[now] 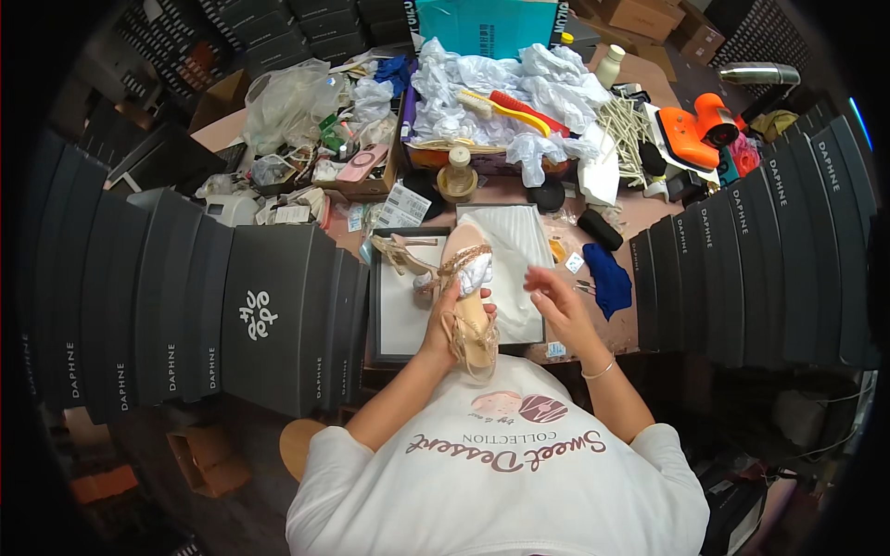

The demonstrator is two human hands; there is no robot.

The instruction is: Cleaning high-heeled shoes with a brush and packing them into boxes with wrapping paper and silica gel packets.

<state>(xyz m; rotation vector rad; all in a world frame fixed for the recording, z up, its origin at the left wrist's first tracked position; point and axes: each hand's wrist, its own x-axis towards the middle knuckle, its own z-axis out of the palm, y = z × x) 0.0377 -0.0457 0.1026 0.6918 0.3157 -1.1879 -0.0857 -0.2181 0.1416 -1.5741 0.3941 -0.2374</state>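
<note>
My left hand is wrapped round the middle of a strappy sandal, with its toe pointing away from me. Gold, sparkling straps cross its pale insole, and white paper is stuffed under the toe straps. To the right of it, my right hand hovers with fingers apart, holding nothing. A second sandal rests to the left in an open shoebox with a white inside. Beside that lies the other box part, lined with white tissue paper.
Dark shoeboxes stand in rows at left and right. A carton of crumpled tissue, holding a yellow brush and a red brush, sits behind. Nearby are a glass bottle, a blue cloth, an orange tool and pale sticks.
</note>
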